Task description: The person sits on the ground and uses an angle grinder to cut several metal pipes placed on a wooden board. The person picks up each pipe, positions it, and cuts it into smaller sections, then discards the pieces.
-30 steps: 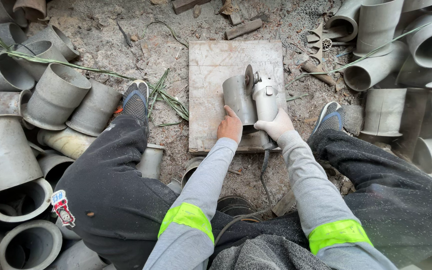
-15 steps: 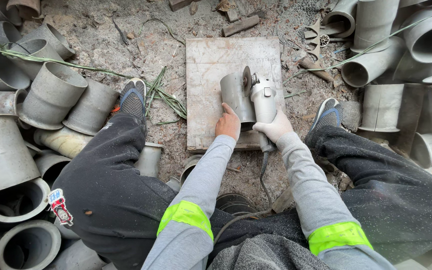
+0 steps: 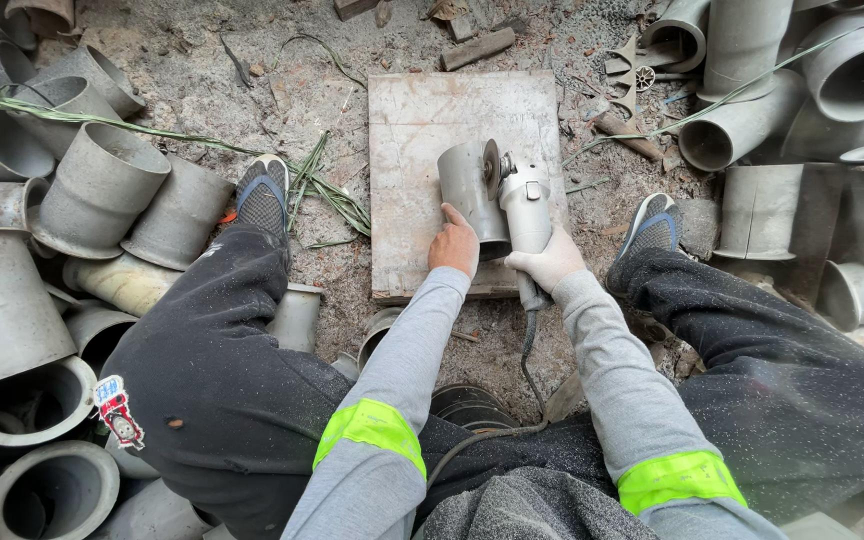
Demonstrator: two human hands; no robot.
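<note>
Wooden board point(image 3: 422, 150) on dusty ground point(image 3: 252, 90), grey pipe piece point(image 3: 467, 190) on board

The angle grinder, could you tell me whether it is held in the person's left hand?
No, the gloved right hand grips the angle grinder, while the bare left hand steadies the grey pipe piece.

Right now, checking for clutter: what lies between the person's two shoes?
In the head view, the wooden board lies between left shoe and right shoe, carrying the pipe piece and angle grinder.

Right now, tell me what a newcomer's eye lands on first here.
At the centre, the left hand steadies a short grey pipe piece on a wooden board, while the gloved right hand holds an angle grinder against it. Grey pipe fittings pile up on both sides.
</note>
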